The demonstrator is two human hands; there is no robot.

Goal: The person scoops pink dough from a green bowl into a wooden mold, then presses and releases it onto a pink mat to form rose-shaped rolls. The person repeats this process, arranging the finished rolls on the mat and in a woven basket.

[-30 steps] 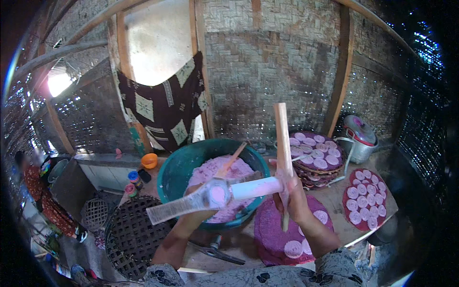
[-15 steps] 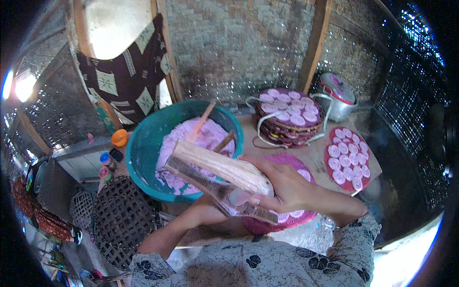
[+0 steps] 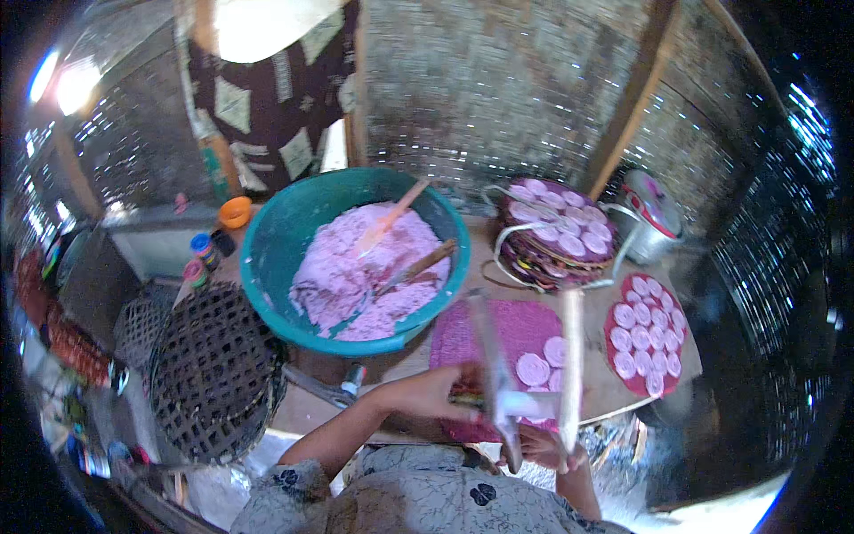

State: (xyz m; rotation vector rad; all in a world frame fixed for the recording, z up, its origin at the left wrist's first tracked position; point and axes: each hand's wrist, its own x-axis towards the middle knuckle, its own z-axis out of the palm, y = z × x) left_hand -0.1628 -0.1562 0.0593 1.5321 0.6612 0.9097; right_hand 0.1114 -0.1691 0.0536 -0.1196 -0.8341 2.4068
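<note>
Left hand (image 3: 436,396) clamps a clear flat strip (image 3: 492,356); right hand (image 3: 543,445) grips a pale stick (image 3: 570,356). Both cross the pink mat (image 3: 498,334), at 4 o'clock from the teal basin (image 3: 276,240).

1. Setting: a rustic, home-scale food-making hut, not a fitted kitchen.
2. Walls: woven bamboo matting (image 3: 498,98) on wooden posts (image 3: 636,98), with daylight showing through the weave.
3. Work surface: a rough wooden tabletop (image 3: 614,392) bearing a large teal basin (image 3: 267,258) of pink dough (image 3: 356,276) near its left edge.
4. Product: round woven trays (image 3: 645,343) of flat pink discs at the right edge, and a stack of such trays (image 3: 551,240) at the far edge.
5. Surroundings: dark wicker baskets (image 3: 213,374) beside the left edge; a patterned cloth (image 3: 258,107) hangs on the wall.
</note>
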